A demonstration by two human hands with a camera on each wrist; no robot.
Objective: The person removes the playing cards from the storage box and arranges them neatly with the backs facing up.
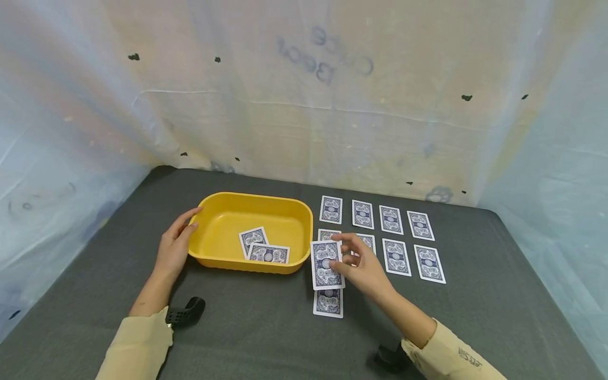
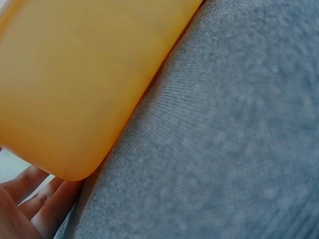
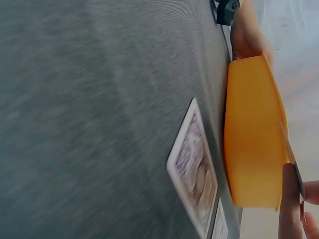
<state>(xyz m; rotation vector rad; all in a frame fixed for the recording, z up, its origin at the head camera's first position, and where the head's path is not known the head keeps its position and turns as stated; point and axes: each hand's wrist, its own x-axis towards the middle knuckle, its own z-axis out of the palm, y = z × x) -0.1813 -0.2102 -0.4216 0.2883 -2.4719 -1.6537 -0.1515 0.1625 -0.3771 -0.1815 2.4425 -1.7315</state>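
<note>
My right hand (image 1: 363,266) pinches a blue-and-white patterned playing card (image 1: 320,264) between thumb and fingers, back side up. This card is held above the table just right of a yellow plastic tray (image 1: 252,270), and partly covers cards lying below it. At the tray's left end, my left hand (image 1: 173,245) holds the rim, with the thumb at the edge; in the left wrist view its fingers (image 2: 52,206) lie against the outer wall near a corner. Inside the tray are two playing cards, one (image 1: 269,254) overlapping the other (image 1: 253,236).
Several face-down playing cards lie in rows right of the tray, including a far-right card (image 1: 429,263) and a single nearer card (image 1: 328,303). A dark grey cloth (image 1: 266,327) covers the table. Pale plastic sheeting (image 1: 304,126) hangs behind and at both sides.
</note>
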